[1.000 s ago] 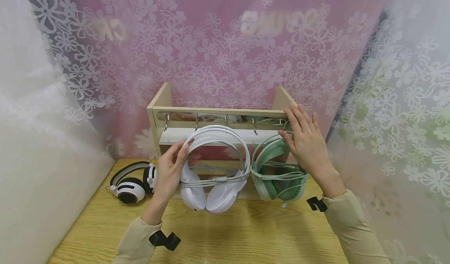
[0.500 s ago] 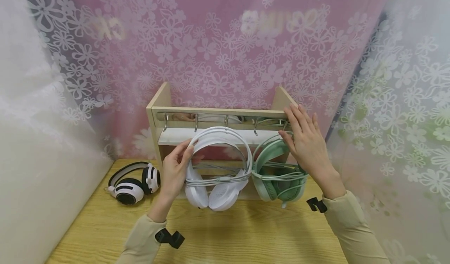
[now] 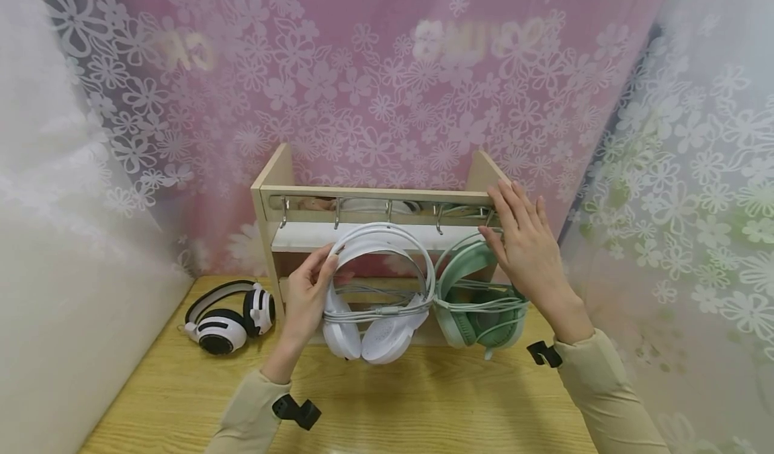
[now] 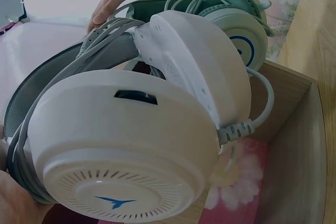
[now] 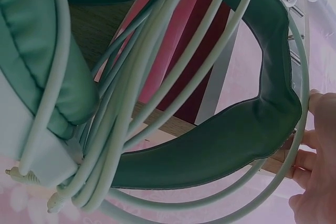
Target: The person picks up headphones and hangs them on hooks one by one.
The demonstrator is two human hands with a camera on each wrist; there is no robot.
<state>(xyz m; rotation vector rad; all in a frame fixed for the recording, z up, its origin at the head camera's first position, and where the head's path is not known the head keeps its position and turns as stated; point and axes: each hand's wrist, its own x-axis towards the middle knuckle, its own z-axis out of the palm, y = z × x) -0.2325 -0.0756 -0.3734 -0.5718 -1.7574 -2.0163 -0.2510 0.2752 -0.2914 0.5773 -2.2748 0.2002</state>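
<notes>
My left hand (image 3: 307, 299) pinches the left side of the headband of white headphones (image 3: 382, 343), fingers behind and thumb in front. The headband's top is just below a middle hook (image 3: 389, 209); whether it touches the hook, I cannot tell. A grey cable is wound across the earcups, and a blue mark shows on one cup of these white headphones (image 4: 121, 114) in the left wrist view. My right hand (image 3: 529, 252) rests with extended fingers on the right end of the wooden rack (image 3: 375, 193). Beneath it hang green headphones (image 3: 449, 326), their cable wrapped around them.
Black-and-white headphones (image 3: 220, 333) lie on the wood-grain table (image 3: 435, 407) left of the rack. Several metal hooks line the rack's front rail, above a white shelf (image 3: 302, 234). Flowered curtains (image 3: 387, 71) stand behind and to the right.
My left hand has moved right and slightly down with the white headphones, closer to the green ones. The right hand has stayed on the rack.
</notes>
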